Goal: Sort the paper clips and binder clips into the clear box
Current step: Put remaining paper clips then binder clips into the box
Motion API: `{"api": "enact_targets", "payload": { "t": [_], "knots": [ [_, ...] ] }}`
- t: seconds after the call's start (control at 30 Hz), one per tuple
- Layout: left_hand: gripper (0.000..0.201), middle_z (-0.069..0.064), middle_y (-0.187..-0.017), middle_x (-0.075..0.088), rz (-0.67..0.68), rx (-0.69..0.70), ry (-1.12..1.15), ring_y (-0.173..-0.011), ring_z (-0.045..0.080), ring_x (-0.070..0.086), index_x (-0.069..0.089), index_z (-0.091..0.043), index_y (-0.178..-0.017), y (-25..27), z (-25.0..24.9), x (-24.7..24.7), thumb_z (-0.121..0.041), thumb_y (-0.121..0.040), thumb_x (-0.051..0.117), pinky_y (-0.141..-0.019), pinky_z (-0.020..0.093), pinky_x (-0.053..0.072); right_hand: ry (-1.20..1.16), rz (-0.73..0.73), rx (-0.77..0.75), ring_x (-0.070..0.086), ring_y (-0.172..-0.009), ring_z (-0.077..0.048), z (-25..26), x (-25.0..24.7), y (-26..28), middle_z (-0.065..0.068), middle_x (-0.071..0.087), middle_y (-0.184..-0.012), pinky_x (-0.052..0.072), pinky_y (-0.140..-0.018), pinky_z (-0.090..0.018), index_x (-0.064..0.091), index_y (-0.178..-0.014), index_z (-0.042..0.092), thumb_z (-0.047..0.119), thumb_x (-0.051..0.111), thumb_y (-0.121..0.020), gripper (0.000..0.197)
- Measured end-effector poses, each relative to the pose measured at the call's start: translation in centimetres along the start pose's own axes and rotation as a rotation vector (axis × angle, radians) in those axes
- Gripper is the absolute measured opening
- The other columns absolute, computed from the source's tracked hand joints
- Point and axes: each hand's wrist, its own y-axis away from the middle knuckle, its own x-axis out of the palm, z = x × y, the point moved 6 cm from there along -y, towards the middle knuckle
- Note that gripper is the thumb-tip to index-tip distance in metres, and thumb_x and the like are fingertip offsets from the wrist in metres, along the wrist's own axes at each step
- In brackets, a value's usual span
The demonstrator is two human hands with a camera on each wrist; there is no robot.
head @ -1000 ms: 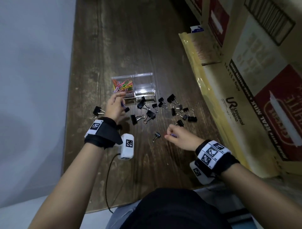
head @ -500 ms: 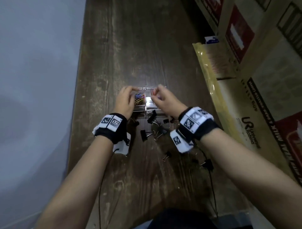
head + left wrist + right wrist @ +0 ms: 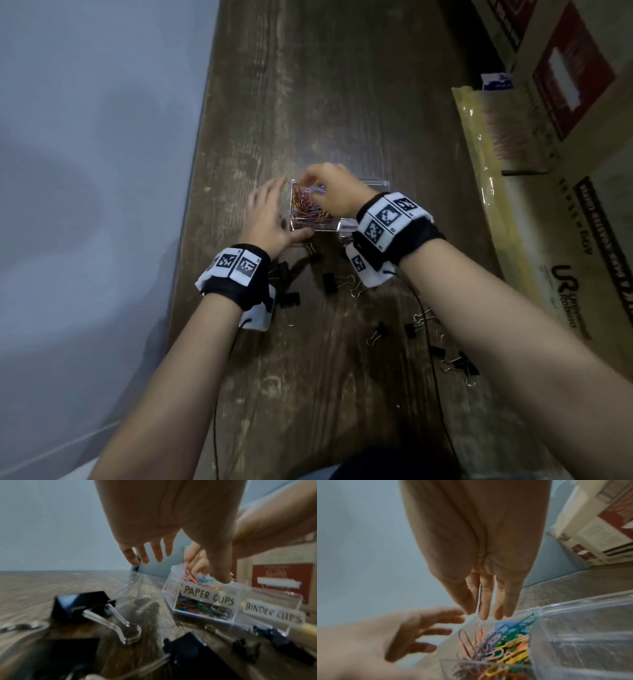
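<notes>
We work on the table (image 3: 342, 102): clear box (image 3: 383, 184) holds paper clips (image 3: 310, 210), binder clips (image 3: 330, 282) scattered nearby. Left hand (image 3: 269, 216) released beside box; right hand (image 3: 337, 192) released over clips compartment. Next: grasp binder clips.

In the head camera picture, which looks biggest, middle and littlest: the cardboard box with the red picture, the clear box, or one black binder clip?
1. Cardboard box, by far the biggest.
2. Clear box, partly hidden under the right hand.
3. Binder clip, the littlest.
</notes>
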Motion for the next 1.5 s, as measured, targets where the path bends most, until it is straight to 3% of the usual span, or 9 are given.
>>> {"api": "enact_targets", "payload": {
  "t": [0.2,0.47,0.6,0.67,0.83,1.1,1.23,1.4,1.5],
  "knots": [
    [0.083,0.004,-0.157,-0.011,0.093,0.152,-0.490,-0.144,0.029,-0.009,0.003,-0.019,-0.148,0.2,-1.8,3.4,-0.060,-0.086,0.041,-0.116,0.048,0.002,0.192,-0.203,0.057,0.052,-0.110,-0.027,-3.1,0.9,4.0,-0.008,0.066,-0.114,0.040,-0.090,-0.035,0.068,-0.110,0.011,0.007,0.046,-0.092,0.029],
    [0.090,0.007,-0.157,-0.008,0.049,0.170,-0.642,-0.144,0.033,-0.010,0.002,-0.020,-0.147,0.0,-3.1,2.6,-0.063,-0.081,0.045,-0.113,0.053,-0.009,0.052,-0.366,0.081,0.051,-0.106,-0.018,-3.6,0.0,7.3,-0.002,0.065,-0.113,0.037,-0.092,-0.027,0.065,-0.107,0.010,0.007,0.047,-0.091,0.025],
    [0.049,0.009,-0.137,0.043,-0.143,0.256,-0.365,-0.134,0.032,0.030,0.047,-0.017,-0.125,2.9,-4.9,1.1,-0.041,-0.083,0.053,-0.111,0.045,0.021,0.036,-0.297,0.225,0.059,-0.093,-0.017,-5.6,1.3,11.0,-0.004,0.065,-0.101,0.042,-0.079,-0.024,0.064,-0.096,0.010,0.010,0.047,-0.092,0.017],
    [0.028,0.001,-0.115,0.056,-0.066,0.296,-0.274,-0.115,0.023,0.047,0.054,-0.019,-0.108,4.9,-5.7,2.3,-0.037,-0.087,0.048,-0.098,0.036,0.032,0.126,-0.275,0.290,0.057,-0.098,-0.021,-6.8,2.7,12.0,-0.004,0.064,-0.104,0.045,-0.080,-0.031,0.062,-0.099,0.010,0.012,0.048,-0.091,0.017],
    [0.052,0.004,-0.125,0.047,0.275,0.216,-0.425,-0.116,0.024,0.044,0.046,-0.016,-0.122,7.6,-5.5,7.5,-0.048,-0.082,0.057,-0.095,0.037,0.037,0.250,-0.248,0.244,0.049,-0.113,-0.026,-6.8,5.0,10.9,-0.008,0.056,-0.121,0.041,-0.092,-0.035,0.054,-0.118,0.009,0.027,0.052,-0.092,0.032],
    [0.034,0.011,-0.124,0.050,0.330,0.198,-0.534,-0.114,0.029,0.045,0.044,-0.006,-0.120,9.4,-4.1,7.6,-0.025,-0.092,0.047,-0.096,0.036,0.038,0.425,-0.081,0.087,0.043,-0.118,-0.029,-6.3,5.9,10.2,-0.012,0.050,-0.126,0.032,-0.100,-0.037,0.050,-0.123,0.006,0.031,0.055,-0.090,0.042],
    [0.030,0.012,-0.119,0.050,0.370,0.170,-0.523,-0.110,0.030,0.045,0.044,-0.005,-0.116,10.2,-3.3,7.6,-0.023,-0.093,0.042,-0.092,0.037,0.038,0.053,-0.211,0.168,0.052,-0.101,-0.023,-7.1,4.4,11.9,-0.005,0.054,-0.107,0.044,-0.089,-0.036,0.054,-0.103,0.013,0.028,0.061,-0.083,0.026],
    [0.012,0.004,-0.085,0.049,0.219,-0.035,0.251,-0.074,0.016,0.051,0.052,-0.008,-0.096,7.4,-2.6,4.5,-0.004,-0.090,0.042,-0.072,0.032,0.041,-0.453,-0.328,0.385,0.054,-0.072,-0.011,-8.4,2.5,12.4,0.003,0.055,-0.081,0.044,-0.062,-0.020,0.052,-0.084,0.015,0.015,0.065,-0.077,0.015],
    [0.009,0.002,-0.081,0.053,0.121,-0.158,0.316,-0.075,0.020,0.051,0.049,-0.015,-0.089,5.7,-2.2,3.1,-0.023,-0.093,0.047,-0.067,0.027,0.036,-0.671,-0.199,0.476,0.066,-0.071,-0.027,-8.9,3.5,12.6,-0.004,0.059,-0.076,0.055,-0.062,-0.038,0.052,-0.083,0.012,0.008,0.061,-0.081,0.010]
  ]
}}
